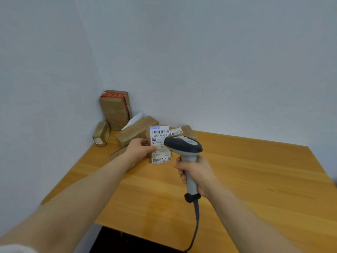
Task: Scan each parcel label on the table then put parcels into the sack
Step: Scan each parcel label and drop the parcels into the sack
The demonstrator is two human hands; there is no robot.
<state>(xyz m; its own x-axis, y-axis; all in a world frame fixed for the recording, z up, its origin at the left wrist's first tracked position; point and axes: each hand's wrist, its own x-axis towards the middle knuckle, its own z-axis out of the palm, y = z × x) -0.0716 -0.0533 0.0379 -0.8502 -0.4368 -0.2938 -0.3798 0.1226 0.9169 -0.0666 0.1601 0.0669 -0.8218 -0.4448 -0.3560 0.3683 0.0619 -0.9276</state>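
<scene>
left hand [139, 150] tilts labelled parcel [159, 143] before scanner [184, 145] in right hand [196, 173].

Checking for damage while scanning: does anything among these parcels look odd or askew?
No damage shows. Only untidiness: the long box lies tilted, with a white bag poking out behind it.
</scene>
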